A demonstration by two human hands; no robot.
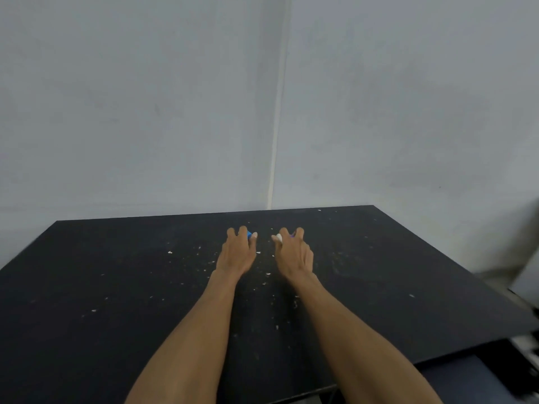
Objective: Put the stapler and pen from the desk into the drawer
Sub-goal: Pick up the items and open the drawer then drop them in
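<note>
Both my arms reach out over a black desk [116, 272] speckled with white flecks. My left hand [236, 255] lies near the desk's far middle, its fingers curled over a small blue thing, the stapler [249, 235], of which only a corner shows. A short gap to the right, my right hand [294, 255] closes over the pen [279, 237], whose white end pokes out by the thumb, with a bit of purple by the fingers. Most of both objects is hidden under the hands. The drawer [455, 374] shows as a dark blue space under the desk's front right corner.
A grey wall stands right behind the desk, with a pale vertical strip [277, 126] down its middle. The desk's right edge runs diagonally toward the lower right. Blurred light-coloured things [525, 287] lie beyond that edge.
</note>
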